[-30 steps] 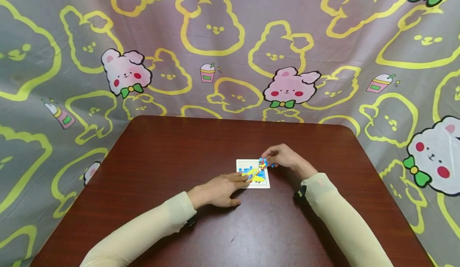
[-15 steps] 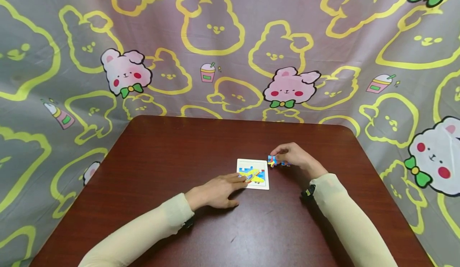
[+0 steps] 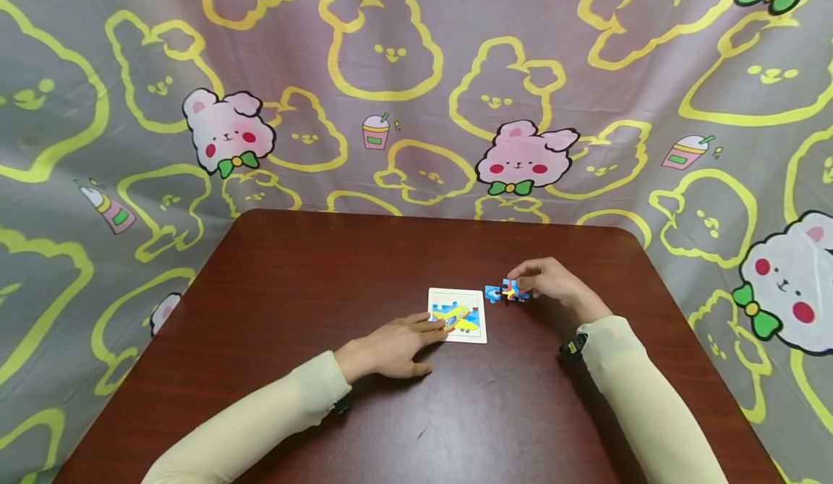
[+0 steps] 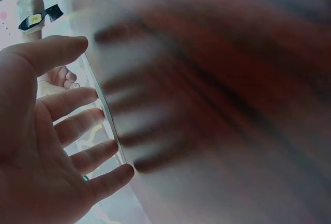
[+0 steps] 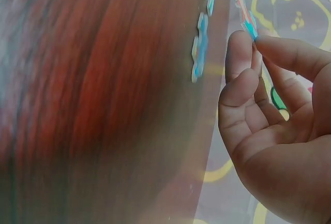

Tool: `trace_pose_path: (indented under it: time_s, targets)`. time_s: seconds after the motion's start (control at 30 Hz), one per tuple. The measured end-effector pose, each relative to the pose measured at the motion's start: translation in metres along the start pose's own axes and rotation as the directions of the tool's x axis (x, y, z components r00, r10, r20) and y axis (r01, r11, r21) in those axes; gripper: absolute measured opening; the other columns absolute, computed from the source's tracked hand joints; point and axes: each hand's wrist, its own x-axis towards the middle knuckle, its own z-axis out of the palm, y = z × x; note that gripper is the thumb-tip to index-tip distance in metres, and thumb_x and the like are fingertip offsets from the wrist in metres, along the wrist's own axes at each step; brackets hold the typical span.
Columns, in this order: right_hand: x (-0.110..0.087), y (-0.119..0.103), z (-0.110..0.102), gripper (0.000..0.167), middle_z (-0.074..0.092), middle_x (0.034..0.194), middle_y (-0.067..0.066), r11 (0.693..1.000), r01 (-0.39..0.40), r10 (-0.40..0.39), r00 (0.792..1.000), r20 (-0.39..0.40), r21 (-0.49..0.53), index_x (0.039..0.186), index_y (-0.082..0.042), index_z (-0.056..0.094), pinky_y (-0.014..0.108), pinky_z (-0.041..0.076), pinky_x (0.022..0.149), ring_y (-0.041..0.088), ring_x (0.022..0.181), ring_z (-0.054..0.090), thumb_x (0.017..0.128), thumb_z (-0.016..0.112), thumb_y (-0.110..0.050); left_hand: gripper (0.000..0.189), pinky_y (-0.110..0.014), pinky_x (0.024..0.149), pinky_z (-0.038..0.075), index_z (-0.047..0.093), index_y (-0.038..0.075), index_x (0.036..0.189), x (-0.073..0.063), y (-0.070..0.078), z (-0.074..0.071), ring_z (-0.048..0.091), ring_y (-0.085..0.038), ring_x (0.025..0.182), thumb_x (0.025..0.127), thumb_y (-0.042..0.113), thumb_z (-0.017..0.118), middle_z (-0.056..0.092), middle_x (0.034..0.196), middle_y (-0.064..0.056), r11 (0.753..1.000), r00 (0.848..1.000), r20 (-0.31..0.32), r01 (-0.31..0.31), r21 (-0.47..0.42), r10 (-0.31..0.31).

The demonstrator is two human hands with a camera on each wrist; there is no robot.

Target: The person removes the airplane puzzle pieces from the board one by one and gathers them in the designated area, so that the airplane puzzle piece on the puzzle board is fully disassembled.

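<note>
A white-bordered puzzle board with a yellow airplane on blue lies on the table. My left hand rests its straight fingers on the board's left part, covering some of the picture; in the left wrist view its fingers are spread. Right of the board, my right hand pinches a blue, red and yellow puzzle piece between thumb and finger. That piece is seen nearly edge-on in the right wrist view, raised off the table. A blue loose puzzle piece lies beside the board, and another puzzle piece sits under my right hand.
The brown wooden table extends on all sides of the board. Behind it hangs a cloth printed with bears and cups. A dark band is worn on my right wrist.
My right hand has moved right, away from the board's upper right corner, carrying the puzzle piece. The blue loose piece beside the board has come into sight. My left hand stays almost still.
</note>
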Motion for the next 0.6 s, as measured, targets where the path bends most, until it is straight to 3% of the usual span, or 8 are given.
trace_pose_path:
  time_s: [0.6]
  targets:
    - [-0.017, 0.022, -0.029, 0.025, 0.071, 0.095, 0.006, 0.998, -0.063, 0.062, 0.998, -0.025, -0.006, 0.117, 0.001, 0.069, 0.033, 0.053, 0.067, 0.023, 0.082, 0.068, 0.097, 0.062, -0.011, 0.065, -0.041, 0.121, 0.033, 0.047, 0.017, 0.150, 0.001, 0.000, 0.000, 0.038, -0.030, 0.148, 0.093, 0.041, 0.065, 0.044, 0.157, -0.002, 1.000, 1.000, 0.014, 0.006, 0.003, -0.006]
